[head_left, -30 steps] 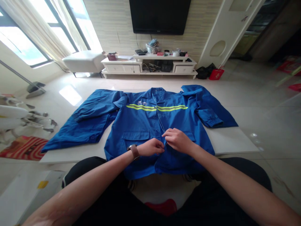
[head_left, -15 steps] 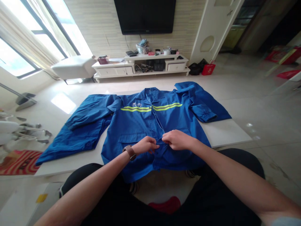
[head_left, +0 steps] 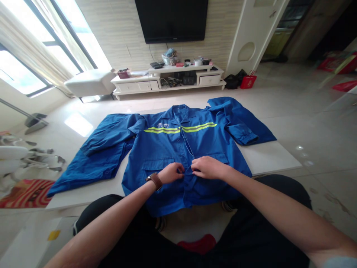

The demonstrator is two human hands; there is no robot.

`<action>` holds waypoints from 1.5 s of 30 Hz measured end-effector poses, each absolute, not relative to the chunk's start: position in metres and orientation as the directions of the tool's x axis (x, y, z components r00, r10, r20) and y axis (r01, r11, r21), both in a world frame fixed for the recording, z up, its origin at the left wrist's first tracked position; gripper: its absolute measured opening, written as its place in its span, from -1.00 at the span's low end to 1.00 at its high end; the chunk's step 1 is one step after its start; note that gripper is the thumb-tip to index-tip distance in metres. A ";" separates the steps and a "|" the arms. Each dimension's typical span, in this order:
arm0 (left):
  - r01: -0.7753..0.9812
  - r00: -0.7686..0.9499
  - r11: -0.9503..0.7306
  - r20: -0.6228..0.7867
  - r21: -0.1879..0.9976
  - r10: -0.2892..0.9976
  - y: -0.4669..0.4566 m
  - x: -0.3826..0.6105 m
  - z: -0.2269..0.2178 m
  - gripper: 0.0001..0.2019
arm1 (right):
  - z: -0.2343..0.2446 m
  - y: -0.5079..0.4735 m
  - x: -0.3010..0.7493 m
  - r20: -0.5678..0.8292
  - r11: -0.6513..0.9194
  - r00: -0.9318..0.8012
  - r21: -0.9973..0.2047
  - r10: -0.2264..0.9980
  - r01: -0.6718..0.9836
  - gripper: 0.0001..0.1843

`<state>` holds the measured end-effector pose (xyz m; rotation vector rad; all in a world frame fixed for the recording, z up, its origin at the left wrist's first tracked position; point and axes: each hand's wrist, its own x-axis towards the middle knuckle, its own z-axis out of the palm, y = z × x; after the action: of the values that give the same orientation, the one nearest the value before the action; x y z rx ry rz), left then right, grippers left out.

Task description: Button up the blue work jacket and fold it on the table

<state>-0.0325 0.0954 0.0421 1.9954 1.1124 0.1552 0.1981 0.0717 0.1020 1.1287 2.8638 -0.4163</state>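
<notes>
A blue work jacket with a yellow-green reflective stripe lies front up on a low white table, both sleeves spread out to the sides. My left hand, with a brown watch on its wrist, pinches the front edge of the jacket near the lower buttons. My right hand is closed on the opposite front edge, and the fingertips of both hands meet at the placket. The jacket's hem hangs over the table's near edge, above my lap.
A white TV cabinet with clutter stands under a wall TV. A white stool stands by the window at left. A red bag sits by the doorway, and a striped mat lies at left.
Both hands stay pinched on the jacket's front and have shifted slightly along the placket. The camera view has drifted a little.
</notes>
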 end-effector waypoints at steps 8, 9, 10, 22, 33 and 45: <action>0.675 0.702 -0.519 -0.240 0.524 0.671 0.089 -0.025 0.032 -0.86 | 0.096 0.069 0.193 -0.118 0.703 -0.733 -0.214 0.670 0.678 -0.88; 0.666 0.710 -0.533 -0.224 0.522 0.668 0.088 -0.025 0.031 -0.85 | 0.095 0.069 0.192 -0.118 0.706 -0.735 -0.213 0.668 0.676 -0.88; 0.660 0.712 -0.540 -0.206 0.522 0.672 0.087 -0.024 0.031 -0.84 | 0.094 0.069 0.191 -0.119 0.710 -0.739 -0.213 0.663 0.671 -0.88; 0.582 0.668 -0.199 -0.324 0.789 0.670 0.089 -0.028 0.038 -0.81 | 0.069 0.070 0.177 -0.145 0.729 -0.762 -0.227 0.631 0.646 -0.84; 0.518 0.600 0.178 -0.504 0.836 0.622 0.093 -0.027 0.039 -0.86 | 0.071 0.068 0.173 -0.152 0.727 -0.756 -0.210 0.637 0.654 -0.80; 0.526 0.551 0.138 -0.460 0.839 0.696 0.091 -0.027 0.025 -0.77 | 0.075 0.067 0.172 -0.180 0.720 -0.738 -0.161 0.651 0.675 -0.81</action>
<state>-0.0271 0.0908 0.0248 1.5183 1.0891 0.1673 0.1721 0.0672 0.0749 1.0868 2.8103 -0.3296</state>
